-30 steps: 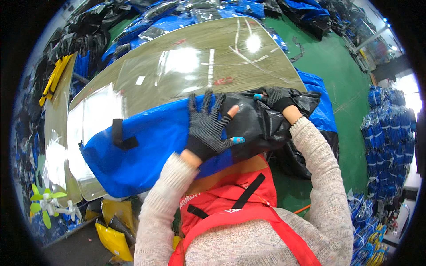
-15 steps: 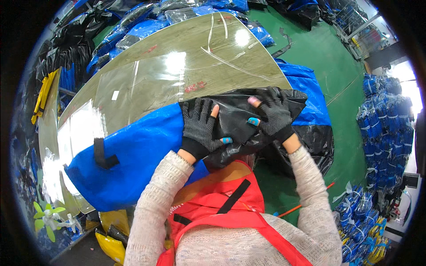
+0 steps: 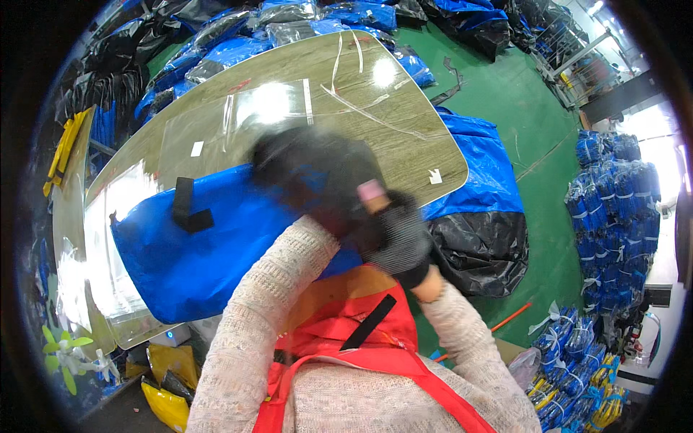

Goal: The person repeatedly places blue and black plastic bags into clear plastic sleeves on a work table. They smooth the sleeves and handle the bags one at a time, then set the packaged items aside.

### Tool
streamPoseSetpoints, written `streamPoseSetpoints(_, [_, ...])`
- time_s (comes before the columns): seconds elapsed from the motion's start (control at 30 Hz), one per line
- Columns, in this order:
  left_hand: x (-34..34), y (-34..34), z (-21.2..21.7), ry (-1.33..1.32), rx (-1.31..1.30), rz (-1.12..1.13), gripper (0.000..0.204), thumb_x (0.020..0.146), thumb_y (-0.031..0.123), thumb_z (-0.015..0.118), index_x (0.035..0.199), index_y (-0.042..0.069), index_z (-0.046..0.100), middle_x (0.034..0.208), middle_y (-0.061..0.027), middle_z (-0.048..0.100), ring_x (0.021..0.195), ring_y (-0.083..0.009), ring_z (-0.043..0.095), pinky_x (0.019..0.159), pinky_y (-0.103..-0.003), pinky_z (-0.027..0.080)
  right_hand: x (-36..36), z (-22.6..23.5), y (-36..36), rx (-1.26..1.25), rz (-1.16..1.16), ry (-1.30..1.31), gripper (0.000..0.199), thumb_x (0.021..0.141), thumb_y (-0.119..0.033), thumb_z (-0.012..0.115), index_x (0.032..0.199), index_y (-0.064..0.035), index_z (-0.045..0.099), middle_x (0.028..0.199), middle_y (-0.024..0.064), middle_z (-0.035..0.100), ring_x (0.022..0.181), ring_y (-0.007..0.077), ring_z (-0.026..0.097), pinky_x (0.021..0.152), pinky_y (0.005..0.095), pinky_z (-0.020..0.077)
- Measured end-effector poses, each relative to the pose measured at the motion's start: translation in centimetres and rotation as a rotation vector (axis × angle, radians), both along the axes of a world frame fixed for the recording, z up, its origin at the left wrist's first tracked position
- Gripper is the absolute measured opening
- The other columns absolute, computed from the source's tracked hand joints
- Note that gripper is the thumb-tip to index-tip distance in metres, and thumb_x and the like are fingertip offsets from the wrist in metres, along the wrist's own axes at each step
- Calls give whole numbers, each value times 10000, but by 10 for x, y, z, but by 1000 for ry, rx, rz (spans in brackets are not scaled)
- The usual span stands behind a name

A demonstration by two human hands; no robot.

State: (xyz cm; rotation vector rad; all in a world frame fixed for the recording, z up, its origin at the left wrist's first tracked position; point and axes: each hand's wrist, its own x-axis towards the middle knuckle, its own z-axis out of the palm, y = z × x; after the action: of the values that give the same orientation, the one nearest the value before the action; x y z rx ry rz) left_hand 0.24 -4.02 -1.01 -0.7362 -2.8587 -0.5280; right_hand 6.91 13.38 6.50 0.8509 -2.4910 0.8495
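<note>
A blue and black fabric bag or cover lies on the glossy tabletop, its black end folded in toward the middle. A black strap in an L shape is fixed on its blue part. My right hand, in a black ribbed glove with bare fingertips, closes on the black end. My left hand is over the middle of the bag, smeared by motion; its fingers and the black material around it cannot be told apart.
The tabletop has a rounded edge and clear tape strips. A second blue and black bag lies beyond its right edge. Tied blue bundles stack at the right, and packed blue bags lie behind. Yellow packets sit at lower left.
The black end of the bag has gone left and folded inward, uncovering the tabletop's right corner. My right hand has moved left and down, close to my left hand.
</note>
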Motion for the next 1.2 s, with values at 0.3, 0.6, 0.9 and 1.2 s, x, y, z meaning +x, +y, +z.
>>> streamPoseSetpoints(0.3, [106,-78,103,-391,-61,-653,532,844,545,565,1125,103,658,1112,-230,617,1137,-381,536,1076,-482,310,13,-8,-59,268,138,-97,799,664,-328,757,1365,-87,460,1415,234,407,1316,444,360,1086,589,240])
streamPoseSetpoints(0.6, [90,-195,16,36,-230,408,869,746,645,559,1365,45,448,1424,-235,407,1355,-403,320,1134,-603,52,20,-4,-140,458,13,-198,1015,651,-682,653,1408,-62,384,1415,245,376,1357,431,281,1083,654,148])
streamPoseSetpoints(0.9, [184,-339,21,361,-425,676,671,877,368,589,1428,50,376,1429,-238,402,1356,-346,356,1137,-568,142,-4,-34,-237,537,120,-309,792,828,-534,589,1446,-89,369,1430,229,399,1342,436,312,1079,690,80])
streamPoseSetpoints(1.2, [236,-375,23,-594,1072,1024,609,886,401,649,1282,-26,473,1148,-180,625,981,-247,638,821,-339,530,0,-56,-267,530,59,-157,623,865,-478,548,1415,-202,448,1460,270,343,1368,472,260,1068,714,44])
